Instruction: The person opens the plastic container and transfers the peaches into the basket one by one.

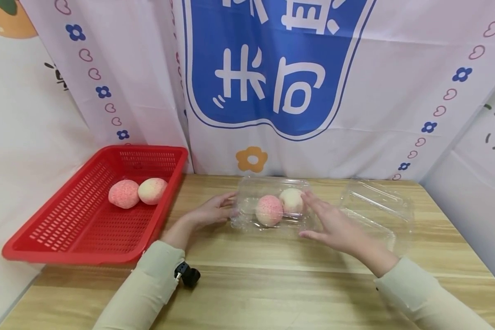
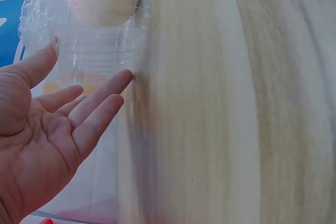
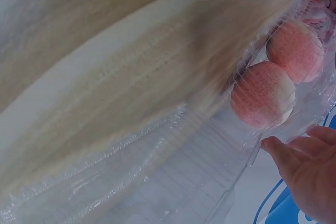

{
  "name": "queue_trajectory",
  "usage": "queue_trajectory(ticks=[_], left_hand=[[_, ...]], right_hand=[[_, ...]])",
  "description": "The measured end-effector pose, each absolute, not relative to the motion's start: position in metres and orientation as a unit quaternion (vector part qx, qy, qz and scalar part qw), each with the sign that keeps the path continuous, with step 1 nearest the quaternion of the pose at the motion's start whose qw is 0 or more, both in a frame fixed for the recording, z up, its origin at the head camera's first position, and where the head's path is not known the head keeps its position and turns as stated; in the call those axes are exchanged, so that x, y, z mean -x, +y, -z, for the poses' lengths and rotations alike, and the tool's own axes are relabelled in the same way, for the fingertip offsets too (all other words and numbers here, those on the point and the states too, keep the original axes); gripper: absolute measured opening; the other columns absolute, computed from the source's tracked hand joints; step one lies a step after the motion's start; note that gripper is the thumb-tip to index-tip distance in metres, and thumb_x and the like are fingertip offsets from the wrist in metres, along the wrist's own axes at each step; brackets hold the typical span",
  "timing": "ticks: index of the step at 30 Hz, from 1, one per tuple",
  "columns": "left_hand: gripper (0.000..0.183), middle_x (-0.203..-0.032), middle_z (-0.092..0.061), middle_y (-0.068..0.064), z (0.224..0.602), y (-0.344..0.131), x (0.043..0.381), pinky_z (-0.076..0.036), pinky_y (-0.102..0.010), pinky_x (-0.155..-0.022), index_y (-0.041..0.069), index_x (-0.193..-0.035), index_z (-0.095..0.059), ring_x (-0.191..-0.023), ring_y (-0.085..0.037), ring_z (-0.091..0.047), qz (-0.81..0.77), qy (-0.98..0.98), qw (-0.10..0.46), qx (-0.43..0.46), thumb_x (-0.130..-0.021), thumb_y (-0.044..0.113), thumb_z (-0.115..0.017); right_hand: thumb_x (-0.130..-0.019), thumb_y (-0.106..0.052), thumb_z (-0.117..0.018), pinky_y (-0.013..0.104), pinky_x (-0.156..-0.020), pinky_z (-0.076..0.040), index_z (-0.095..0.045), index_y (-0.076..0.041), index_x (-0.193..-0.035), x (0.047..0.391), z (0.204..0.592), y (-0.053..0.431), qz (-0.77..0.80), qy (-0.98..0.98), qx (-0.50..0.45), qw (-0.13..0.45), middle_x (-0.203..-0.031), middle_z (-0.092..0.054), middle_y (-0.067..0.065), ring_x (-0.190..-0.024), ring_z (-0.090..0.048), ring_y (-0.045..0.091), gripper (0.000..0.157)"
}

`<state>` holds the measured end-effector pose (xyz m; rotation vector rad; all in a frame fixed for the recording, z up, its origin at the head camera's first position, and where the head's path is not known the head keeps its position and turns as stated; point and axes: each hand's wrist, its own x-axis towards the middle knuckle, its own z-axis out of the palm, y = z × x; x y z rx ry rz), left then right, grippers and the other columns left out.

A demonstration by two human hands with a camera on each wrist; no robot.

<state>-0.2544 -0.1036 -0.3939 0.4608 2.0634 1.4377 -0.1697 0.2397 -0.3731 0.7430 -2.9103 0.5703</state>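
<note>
Approx. half done, I'd guess: 2 peach-like balls in clear box; 2 other balls left over in red basket, L of box. L hand & R hand at box ends, fingers extended, not gripping.

Two peaches sit in a plastic container near the table's back edge, between left hand and right hand, with plastic packaging toward the back right corner and a basket of two more peaches at the left edge.
</note>
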Motion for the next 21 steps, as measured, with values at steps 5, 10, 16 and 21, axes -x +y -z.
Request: queue_trajectory(ticks=[5, 10, 16, 21], left_hand=[[0.073, -0.158, -0.029, -0.028, 0.3959, -0.1021, 0.2569, -0.041, -0.053, -0.111, 0.002, -0.158, -0.016, -0.143, -0.043, -0.037, -0.536, 0.779, 0.270, -0.182, -0.100, 0.014, -0.059], [0.075, -0.156, -0.033, -0.029, 0.3962, -0.1020, 0.2569, -0.046, -0.048, -0.108, 0.000, -0.157, -0.019, -0.142, -0.043, -0.039, -0.537, 0.781, 0.257, -0.190, -0.097, 0.011, -0.063], [0.075, -0.155, -0.034, -0.029, 0.3951, -0.1000, 0.2560, -0.050, -0.045, -0.104, -0.001, -0.156, -0.021, -0.137, -0.044, -0.045, -0.538, 0.781, 0.257, -0.187, -0.095, 0.009, -0.064], [0.075, -0.155, -0.034, -0.028, 0.3945, -0.0997, 0.2560, -0.049, -0.044, -0.105, -0.001, -0.156, -0.021, -0.138, -0.043, -0.045, -0.538, 0.780, 0.256, -0.192, -0.095, 0.006, -0.064]], right_hand=[[-0.087, -0.041, -0.074, 0.057, -0.107, -0.043, -0.035, 0.002, -0.151, 0.1696, 0.3755, 0.2368, -0.143, -0.954, -0.252, 0.075, -0.157, -0.031, 0.025, -0.125, -0.056, 0.046, 0.086], [-0.084, -0.032, -0.078, 0.052, -0.094, -0.054, -0.044, 0.008, -0.144, 0.1688, 0.3760, 0.2342, -0.073, -0.948, -0.282, 0.129, -0.148, -0.042, 0.031, -0.118, -0.060, 0.047, 0.079], [-0.080, -0.022, -0.082, 0.050, -0.089, -0.057, -0.048, 0.012, -0.139, 0.1689, 0.3755, 0.2317, -0.061, -0.942, -0.299, 0.143, -0.143, -0.046, 0.035, -0.111, -0.064, 0.047, 0.076], [-0.077, -0.019, -0.084, 0.042, -0.079, -0.061, -0.051, 0.014, -0.134, 0.1718, 0.3733, 0.2311, -0.071, -0.934, -0.318, 0.147, -0.138, -0.050, 0.038, -0.088, -0.072, 0.040, 0.074]])
